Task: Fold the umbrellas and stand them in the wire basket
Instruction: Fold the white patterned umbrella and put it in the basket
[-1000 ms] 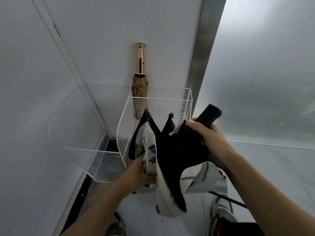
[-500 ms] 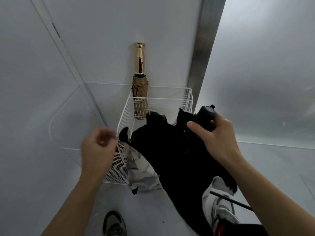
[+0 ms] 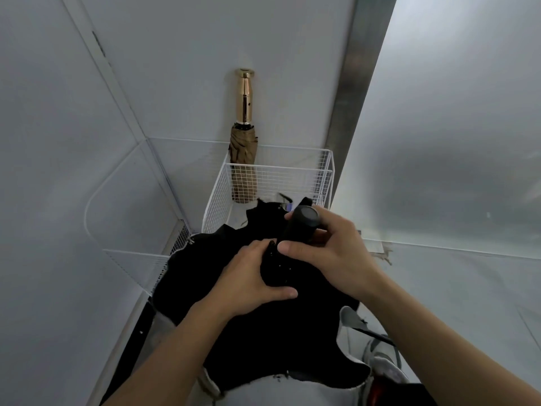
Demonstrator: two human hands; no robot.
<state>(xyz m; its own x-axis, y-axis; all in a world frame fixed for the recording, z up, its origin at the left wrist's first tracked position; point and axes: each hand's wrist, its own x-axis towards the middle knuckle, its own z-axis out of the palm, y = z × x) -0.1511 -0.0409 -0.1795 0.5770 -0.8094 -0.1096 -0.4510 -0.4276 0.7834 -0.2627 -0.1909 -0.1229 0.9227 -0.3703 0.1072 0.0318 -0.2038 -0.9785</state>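
I hold a collapsed black umbrella (image 3: 257,332) in front of me, its loose canopy spread out with a white lining at the edges. My right hand (image 3: 330,253) grips its black handle (image 3: 303,227). Just below the handle, my left hand (image 3: 251,276) clasps the gathered cloth, thumb across it. Behind stands the white wire basket (image 3: 295,174) in the corner. A folded tan umbrella (image 3: 243,153) with a gold handle stands upright at the basket's back left, leaning on the wall.
White walls close in the corner, with a metal strip (image 3: 354,83) to the right of the basket. A floor vent (image 3: 181,238) lies left of the basket. My shoes (image 3: 380,364) and a thin black rod (image 3: 371,334) show at the lower right.
My left hand came back from the left and took hold of the cloth under the handle. The canopy turned black side up and spread wider; the handle now points toward me.
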